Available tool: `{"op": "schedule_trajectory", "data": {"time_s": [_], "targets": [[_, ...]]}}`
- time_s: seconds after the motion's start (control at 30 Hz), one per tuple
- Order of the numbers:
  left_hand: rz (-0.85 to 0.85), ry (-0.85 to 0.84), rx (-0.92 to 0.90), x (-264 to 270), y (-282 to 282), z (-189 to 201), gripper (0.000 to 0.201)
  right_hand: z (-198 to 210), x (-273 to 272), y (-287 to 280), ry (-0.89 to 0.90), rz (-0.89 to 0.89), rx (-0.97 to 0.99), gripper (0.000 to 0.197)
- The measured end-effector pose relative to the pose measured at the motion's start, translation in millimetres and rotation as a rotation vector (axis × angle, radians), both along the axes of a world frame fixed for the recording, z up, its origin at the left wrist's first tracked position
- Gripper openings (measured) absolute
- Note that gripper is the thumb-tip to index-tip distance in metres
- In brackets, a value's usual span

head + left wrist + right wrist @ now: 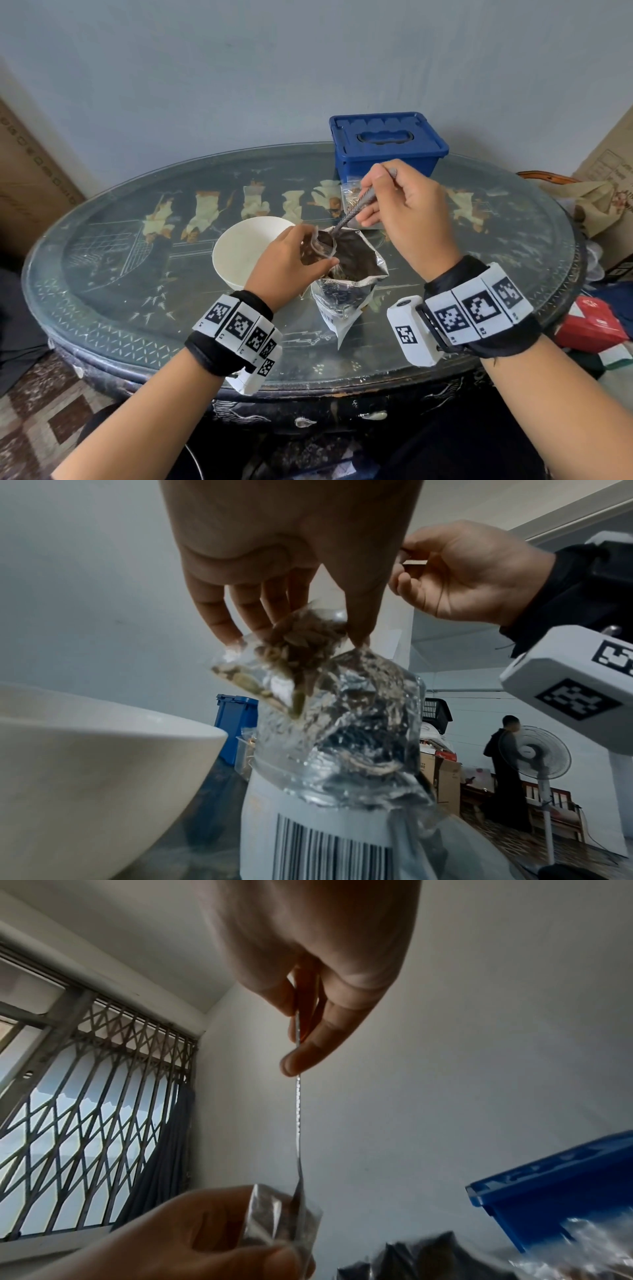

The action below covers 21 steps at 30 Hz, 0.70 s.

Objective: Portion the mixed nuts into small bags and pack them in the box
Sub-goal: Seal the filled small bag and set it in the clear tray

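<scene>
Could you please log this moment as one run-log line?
left hand: holds small bag open | right hand: spoon tipping nuts into it | blue box: lid on

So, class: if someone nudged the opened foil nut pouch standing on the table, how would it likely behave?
The foil nut pouch would probably crumple, not resist: its walls are creased and its mouth gapes. It may tip easily, standing tall on a narrow base. It would likely slide readily on the glass-topped table.

White bowl [246, 251] sits just left of the left hand [291, 263], nearly touching. Foil pouch [349, 284] stands directly under both hands, blocking descent. Blue box [387, 144] and a filled clear bag [351, 197] lie beyond the right hand [407, 212]. Bare tabletop [113, 274] far left of the bowl; also right of the right hand.
</scene>
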<state>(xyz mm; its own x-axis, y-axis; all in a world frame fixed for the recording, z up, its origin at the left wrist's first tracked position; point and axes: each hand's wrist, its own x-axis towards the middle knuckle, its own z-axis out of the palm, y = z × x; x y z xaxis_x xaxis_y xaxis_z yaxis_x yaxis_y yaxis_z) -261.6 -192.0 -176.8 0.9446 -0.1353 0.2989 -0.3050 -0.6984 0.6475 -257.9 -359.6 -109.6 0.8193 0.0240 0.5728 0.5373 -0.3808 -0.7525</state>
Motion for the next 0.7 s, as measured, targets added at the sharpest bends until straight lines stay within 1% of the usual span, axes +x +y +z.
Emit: {"op": "schedule_trajectory", "data": {"time_s": [0.2,0.3,0.4,0.47,0.53,0.6,0.7], "targets": [[0.036,-0.003,-0.087,-6,4,-8,0.048,11,0,-3,-0.073,-0.019,-0.008,0.023],[0.047,-0.001,-0.102,-9,7,-11,0.046,12,2,-12,-0.06,-0.046,0.076,0.023],[0.063,0.005,-0.127,-13,9,-14,0.045,7,5,-21,-0.052,-0.122,0.161,0.026],[0.071,0.008,-0.127,-15,8,-16,0.046,-3,8,-26,-0.039,-0.184,0.173,0.026],[0.075,0.009,-0.14,-16,7,-18,0.046,-17,10,-30,-0.027,-0.234,0.132,0.026],[0.071,0.016,-0.156,-18,6,-19,0.046,-33,11,-30,-0.026,-0.246,0.041,0.025],[0.061,0.02,-0.157,-20,5,-21,0.045,-54,11,-26,-0.007,-0.189,-0.104,0.023]]}}
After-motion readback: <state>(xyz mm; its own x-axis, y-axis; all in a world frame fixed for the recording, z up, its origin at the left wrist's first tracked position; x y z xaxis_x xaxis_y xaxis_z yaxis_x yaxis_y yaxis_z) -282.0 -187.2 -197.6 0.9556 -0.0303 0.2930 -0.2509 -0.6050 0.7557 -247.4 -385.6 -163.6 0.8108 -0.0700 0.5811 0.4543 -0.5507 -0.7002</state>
